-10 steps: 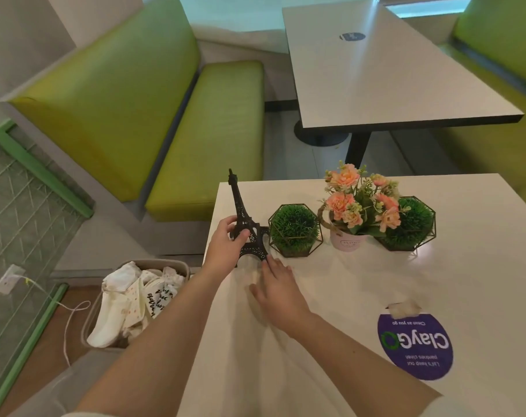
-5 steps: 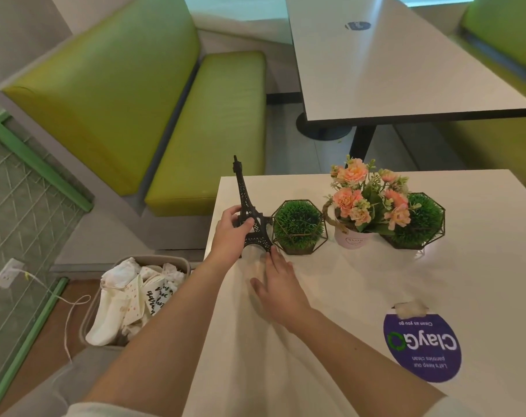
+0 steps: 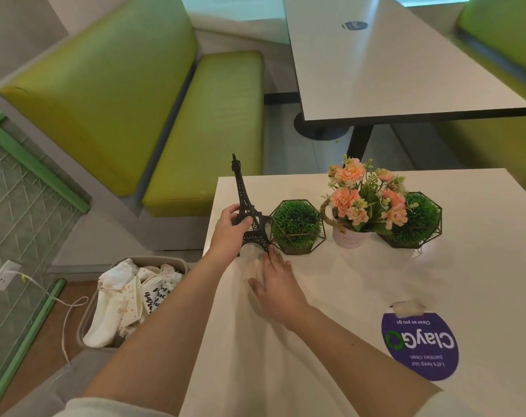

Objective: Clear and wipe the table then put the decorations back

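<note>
While the Eiffel Tower model sits at the left end of the decoration row, near the left edge of the desk in the middle of the frame, the left hand grips it about the lower shaft, fingers and thumb curled round the lattice just above the arch; a hold this low, close to the base, probably serves to keep the tall, narrow piece steady; the model leans a little, and whether all its feet touch the desk cannot be told. The right hand lies flat on the desk just below the base, fingers straight and spread, holding nothing that can be made out; its fingertips reach the right foot of the model, seemingly to guide or brace that foot.

To the right of the model, and just beside it, stands a green grass ball in a wire frame; next comes a pot of pink flowers; a second grass ball in a wire frame closes the row at the right; the even line suggests that the decorations are being returned.

At lower right a round purple sticker lies on the desk; at lower left a bin of paper waste stands on the floor beside the desk.
</note>
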